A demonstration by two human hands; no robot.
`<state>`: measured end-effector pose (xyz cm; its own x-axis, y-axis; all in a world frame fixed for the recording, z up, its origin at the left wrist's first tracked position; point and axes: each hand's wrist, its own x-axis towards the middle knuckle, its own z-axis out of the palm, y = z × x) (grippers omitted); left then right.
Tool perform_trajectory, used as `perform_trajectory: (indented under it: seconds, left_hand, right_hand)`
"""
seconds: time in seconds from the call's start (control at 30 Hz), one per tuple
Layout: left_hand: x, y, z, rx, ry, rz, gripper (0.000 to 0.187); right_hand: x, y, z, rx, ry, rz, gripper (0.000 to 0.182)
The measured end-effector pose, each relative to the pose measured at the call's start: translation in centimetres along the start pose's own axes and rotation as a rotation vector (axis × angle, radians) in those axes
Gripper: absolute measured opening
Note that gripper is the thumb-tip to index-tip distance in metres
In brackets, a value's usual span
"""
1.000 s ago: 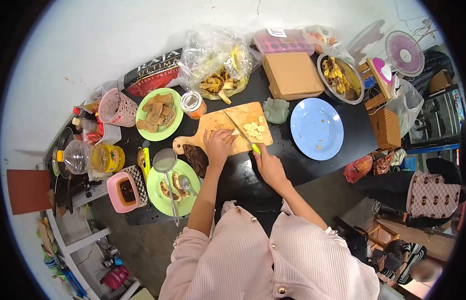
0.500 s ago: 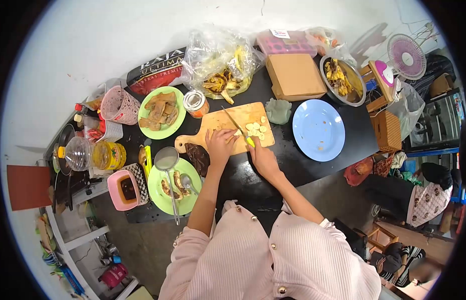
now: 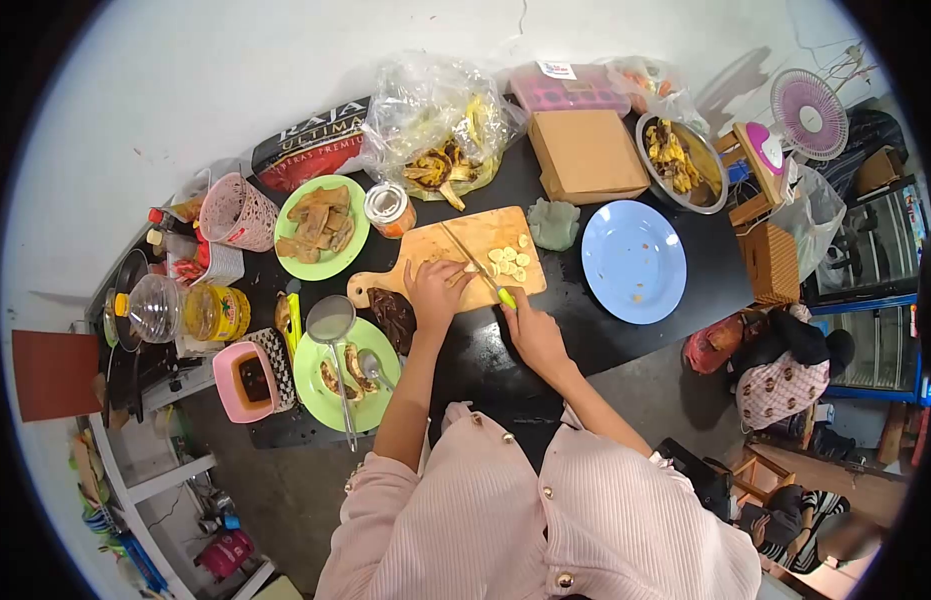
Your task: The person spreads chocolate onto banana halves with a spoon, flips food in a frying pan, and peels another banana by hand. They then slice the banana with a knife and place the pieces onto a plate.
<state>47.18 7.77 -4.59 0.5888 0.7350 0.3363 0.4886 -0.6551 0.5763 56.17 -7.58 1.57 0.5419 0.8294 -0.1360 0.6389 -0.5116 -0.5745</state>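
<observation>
A wooden cutting board [image 3: 422,248] lies on the dark table before me. My right hand [image 3: 533,328] grips the green handle of a knife [image 3: 506,298], its blade slanting up and left across the board. Fingers bent, my left hand [image 3: 435,290] holds a pale piece of banana [image 3: 471,268] against the wood beside the blade; the fingers hide most of it. Round banana slices [image 3: 507,262] are spread to the right of the blade. Close to my left wrist, a dark brown peel [image 3: 393,318] rests at the board's lower edge.
Left are two green plates [image 3: 357,240] [image 3: 310,400], a strainer [image 3: 331,318], an oil bottle [image 3: 213,312] and a can [image 3: 388,208]. Behind is a plastic bag with peels [image 3: 440,130]; right are a cardboard box [image 3: 585,155], blue plate [image 3: 633,260] and metal bowl [image 3: 720,165]. Another person [image 3: 782,385] is at far right.
The knife handle has shifted slightly down and right with my right hand, and the blade angle differs a little. The other person at far right has moved left and bent down.
</observation>
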Motion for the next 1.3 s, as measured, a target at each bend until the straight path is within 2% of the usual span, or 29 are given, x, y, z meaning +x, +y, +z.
perform_trajectory:
  seconds: [0.2,0.37,0.7,1.3]
  left_hand:
    - [0.0,0.0,0.0,0.013,-0.008,-0.006,0.022]
    - [-0.2,-0.2,0.1,-0.026,-0.006,-0.001,0.02]
    - [-0.1,-0.4,0.2,-0.017,-0.006,-0.01,0.022]
    - [0.0,-0.4,-0.1,-0.068,-0.022,-0.025,0.019]
  right_hand:
    - [0.6,-0.1,0.5,-0.061,-0.078,0.058,0.029]
    - [1.3,0.9,1.6,-0.003,-0.013,-0.02,0.03]
    - [0.0,0.0,-0.5,0.061,0.031,-0.046,0.028]
    - [0.6,-0.2,0.6,0.017,-0.078,0.044,0.028]
